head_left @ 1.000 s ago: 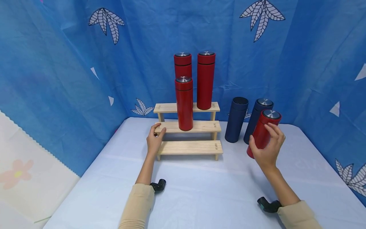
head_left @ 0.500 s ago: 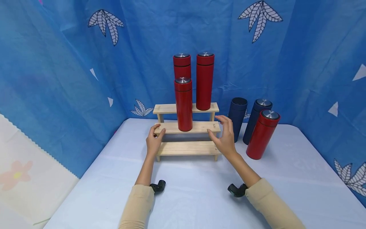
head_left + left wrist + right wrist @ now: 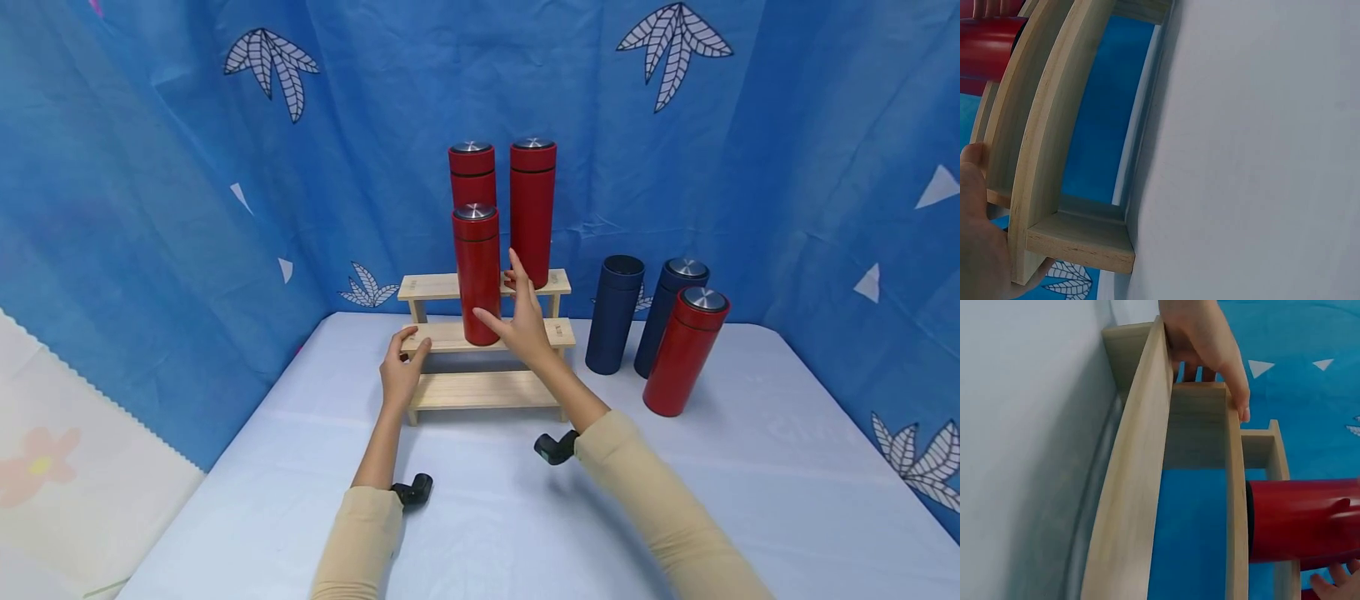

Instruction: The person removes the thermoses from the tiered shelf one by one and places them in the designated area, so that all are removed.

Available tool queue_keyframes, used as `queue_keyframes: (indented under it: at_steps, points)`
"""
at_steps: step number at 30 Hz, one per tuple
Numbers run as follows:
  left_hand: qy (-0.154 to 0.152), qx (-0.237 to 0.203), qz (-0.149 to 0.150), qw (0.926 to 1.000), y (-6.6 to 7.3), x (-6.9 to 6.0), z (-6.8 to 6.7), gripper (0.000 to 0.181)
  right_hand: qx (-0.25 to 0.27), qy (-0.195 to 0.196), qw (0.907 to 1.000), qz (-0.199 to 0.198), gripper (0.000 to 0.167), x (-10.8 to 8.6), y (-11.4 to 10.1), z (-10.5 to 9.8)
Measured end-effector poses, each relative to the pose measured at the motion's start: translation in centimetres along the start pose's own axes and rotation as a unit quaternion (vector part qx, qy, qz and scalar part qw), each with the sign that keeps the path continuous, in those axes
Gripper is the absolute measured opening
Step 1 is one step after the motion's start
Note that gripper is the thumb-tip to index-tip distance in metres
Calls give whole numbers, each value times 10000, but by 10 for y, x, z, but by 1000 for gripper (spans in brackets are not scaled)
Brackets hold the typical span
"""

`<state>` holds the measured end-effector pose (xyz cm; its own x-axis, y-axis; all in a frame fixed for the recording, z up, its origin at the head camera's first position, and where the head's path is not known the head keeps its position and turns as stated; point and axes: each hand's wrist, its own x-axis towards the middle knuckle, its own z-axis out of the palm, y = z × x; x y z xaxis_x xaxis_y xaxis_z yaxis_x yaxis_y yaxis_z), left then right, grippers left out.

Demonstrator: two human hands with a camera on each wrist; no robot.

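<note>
In the head view, my left hand (image 3: 400, 371) grips the left end of a three-step wooden shelf rack (image 3: 487, 390), its thumb at the middle step's front edge. The left wrist view shows that hand (image 3: 982, 231) against the rack's end. A red vacuum flask (image 3: 477, 275) with a steel-topped lid stands upright on the middle step. At its right side is my right hand (image 3: 527, 323), thumb in front and fingers extended, spread around it; firm contact cannot be told. Two taller red flasks (image 3: 533, 212) stand on the top step, the left one partly hidden.
Right of the rack, two dark blue flasks (image 3: 615, 317) and another red flask (image 3: 684, 354) stand on the white-covered table (image 3: 480, 517). A blue patterned curtain (image 3: 390, 100) hangs close behind and along both sides.
My right hand has left the red flask on the table and moved left, past the rack's right end, to the middle-step flask. My left hand has stayed at the rack.
</note>
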<state>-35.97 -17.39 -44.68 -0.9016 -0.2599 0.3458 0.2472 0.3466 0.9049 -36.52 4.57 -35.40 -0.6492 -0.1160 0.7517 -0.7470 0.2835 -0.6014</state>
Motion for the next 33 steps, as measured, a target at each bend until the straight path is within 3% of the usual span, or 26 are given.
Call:
queue_keyframes:
  at_steps: [7, 14, 25, 33]
  points:
    - [13, -6, 54, 10000, -3, 1, -2, 56, -39, -85, 9999, -51, 98, 10, 2, 14]
    - [-22, -47, 93, 9999, 0, -1, -2, 53, -315, 175, 9992, -167, 97, 5, 0, 11]
    - [43, 36, 101, 9999, 4, -2, 2, 52, -288, 381, 9983, -341, 98, -34, -16, -29]
    - [-5, 6, 37, 10000, 2, -2, 0, 50, -547, 705, 9945, -552, 98, -59, -15, -66]
